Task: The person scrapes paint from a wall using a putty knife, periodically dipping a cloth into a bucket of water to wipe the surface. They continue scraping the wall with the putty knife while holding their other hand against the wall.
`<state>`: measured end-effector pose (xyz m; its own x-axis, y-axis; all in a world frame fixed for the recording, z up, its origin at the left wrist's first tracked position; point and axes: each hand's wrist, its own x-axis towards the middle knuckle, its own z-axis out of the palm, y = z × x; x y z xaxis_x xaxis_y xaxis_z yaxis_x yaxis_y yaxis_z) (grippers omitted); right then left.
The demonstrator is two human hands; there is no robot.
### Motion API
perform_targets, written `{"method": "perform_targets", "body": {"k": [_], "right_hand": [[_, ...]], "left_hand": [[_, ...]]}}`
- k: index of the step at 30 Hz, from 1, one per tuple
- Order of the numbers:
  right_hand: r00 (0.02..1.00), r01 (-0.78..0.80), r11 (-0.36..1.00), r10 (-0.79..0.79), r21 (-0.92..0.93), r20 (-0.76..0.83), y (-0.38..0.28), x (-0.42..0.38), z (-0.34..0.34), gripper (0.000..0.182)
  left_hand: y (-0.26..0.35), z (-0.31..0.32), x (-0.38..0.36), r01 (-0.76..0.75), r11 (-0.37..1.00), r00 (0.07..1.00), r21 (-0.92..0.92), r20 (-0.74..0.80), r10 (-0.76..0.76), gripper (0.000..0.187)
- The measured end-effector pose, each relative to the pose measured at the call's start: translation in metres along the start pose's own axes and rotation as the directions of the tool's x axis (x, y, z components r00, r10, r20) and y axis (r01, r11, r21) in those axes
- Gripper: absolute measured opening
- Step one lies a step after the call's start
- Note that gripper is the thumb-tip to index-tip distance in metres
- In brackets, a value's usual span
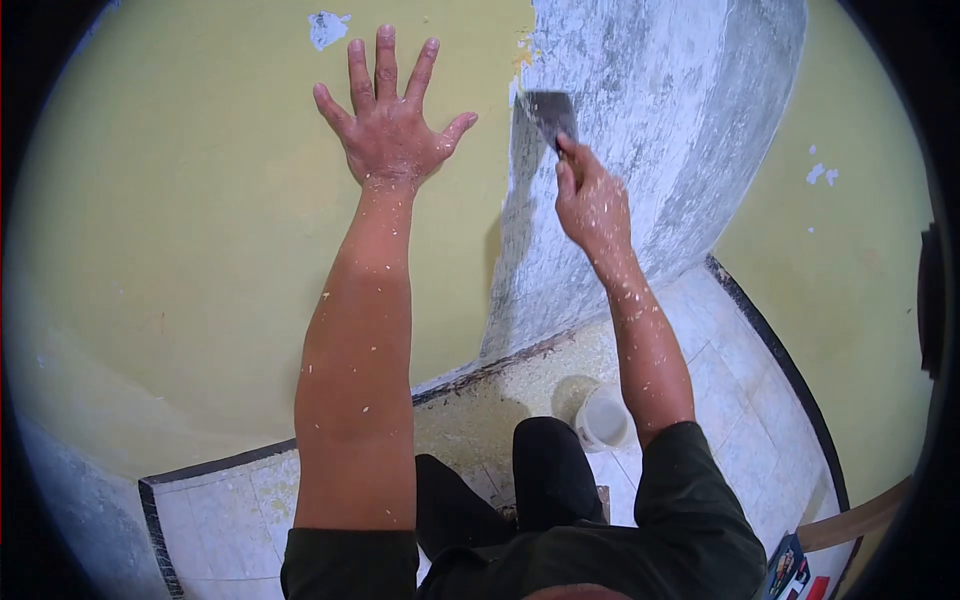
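My left hand [394, 138] lies flat on the yellow-green painted wall [240, 220], fingers spread wide. In my right hand [594, 205] is a paint scraper [550, 112], gripped by its handle, most of which my fingers cover. Its wide dark blade is at the ragged edge between the paint and the stripped grey-white patch [650, 110]. The blade is slightly blurred. Pale paint flakes speckle both my forearms and hands.
A white bucket [604, 418] stands on the tiled floor [720, 380] beside my knee. Paint chips litter the floor along the dark skirting [470, 378]. At the lower right, a box of tools [790, 568] sits near a wooden piece [855, 522].
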<state>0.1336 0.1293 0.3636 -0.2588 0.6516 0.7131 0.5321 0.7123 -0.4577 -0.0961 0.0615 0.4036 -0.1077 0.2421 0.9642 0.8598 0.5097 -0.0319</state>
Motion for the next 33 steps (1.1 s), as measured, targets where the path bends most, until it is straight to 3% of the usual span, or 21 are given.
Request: {"method": "perform_targets", "body": {"k": [4,6,8,12,13,17,21,26,31,33], "right_hand": [[0.997,0.047,0.998,-0.051,-0.052,-0.064,-0.039,0.046,-0.026,0.035],[0.995,0.050,0.996,-0.057,-0.080,-0.080,-0.024,0.026,-0.020,0.035],[1.000,-0.010,0.999,0.010,-0.032,0.006,-0.005,0.001,-0.008,0.035],[0.999,-0.010,0.994,0.006,-0.105,-0.038,-0.043,0.041,-0.026,0.034],[0.992,0.070,0.994,-0.078,-0.084,-0.101,-0.042,0.051,-0.022,0.035],[1.000,0.021,0.998,-0.022,-0.056,-0.014,-0.014,0.009,-0.009,0.035],[0.991,0.067,0.993,-0.077,-0.096,-0.107,-0.037,0.052,-0.021,0.036],[0.999,-0.030,0.995,0.032,-0.099,0.018,-0.018,0.026,-0.025,0.036],[0.997,0.044,0.987,-0.054,-0.152,-0.058,-0.044,0.063,-0.035,0.037],[0.992,0.101,0.982,-0.111,-0.162,-0.053,-0.025,0.056,-0.036,0.036]], "left_hand": [[-0.002,0.002,-0.001,-0.004,1.000,1.000,-0.029,-0.006,0.004,0.095],[-0.001,0.003,0.000,-0.007,1.000,1.000,-0.021,-0.004,0.007,0.095],[0.000,0.001,0.000,-0.002,1.000,1.000,-0.024,-0.001,0.002,0.095],[0.000,-0.001,0.000,0.008,1.000,1.000,-0.001,0.017,-0.008,0.094],[0.000,0.000,-0.002,0.003,1.000,1.000,-0.002,0.029,-0.003,0.094],[-0.001,0.002,0.000,-0.004,1.000,1.000,-0.019,-0.009,0.004,0.094],[-0.002,0.001,0.000,-0.005,0.999,1.000,-0.048,-0.009,0.005,0.094],[0.000,-0.002,-0.002,-0.003,0.999,1.000,-0.040,0.026,0.004,0.093],[-0.002,-0.002,0.000,-0.002,1.000,0.998,-0.020,0.065,0.003,0.092],[-0.001,0.000,0.000,-0.004,1.000,1.000,-0.030,0.001,0.004,0.092]]}}
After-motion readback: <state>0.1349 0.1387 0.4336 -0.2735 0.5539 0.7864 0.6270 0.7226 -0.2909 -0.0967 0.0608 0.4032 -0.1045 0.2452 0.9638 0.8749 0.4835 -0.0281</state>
